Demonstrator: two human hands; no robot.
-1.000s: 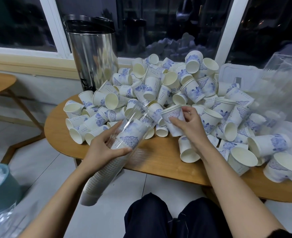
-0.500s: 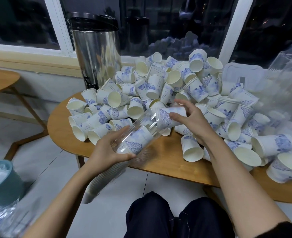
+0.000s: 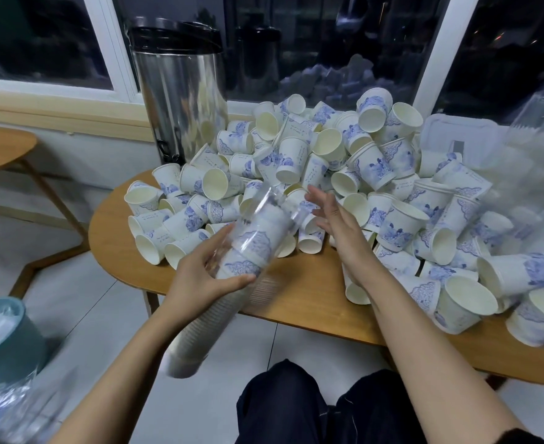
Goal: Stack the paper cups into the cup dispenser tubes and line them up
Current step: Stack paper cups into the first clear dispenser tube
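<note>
Loading the tube (image 3: pixel 264 216) cup by cup, judging by the stack (image 3: pixel 200 331) already nested inside it and the loose cups (image 3: pixel 376 174) heaped across the counter (image 3: pixel 296 299); far from finishing, with most of the heap not yet stacked. Gripping the tube about midway with the left hand (image 3: pixel 197 280), its fingers (image 3: pixel 200 253) curled over the clear wall and the thumb wrapping under, clamped on it. Tilting the tube, mouth toward 1 o'clock over the counter, foot toward 7 o'clock, out past the counter's near edge. Showing a top cup (image 3: pixel 254 248) with blue print just inside the mouth, lying between the left fingers at its 7 o'clock and the right hand (image 3: pixel 338 229) at its 3 o'clock. Hovering that right hand just beside the mouth, fingers (image 3: pixel 323 203) straight and spread apart, holding nothing; touching the rim or not, impossible to tell through the blur. Calling next, most likely, for reaching toward 1 or 2 o'clock into the heap, pinching a single cup by its wall without dragging neighbours off the counter, turning it to match the stack, and sliding it down the mouth while holding the tube steady.
</note>
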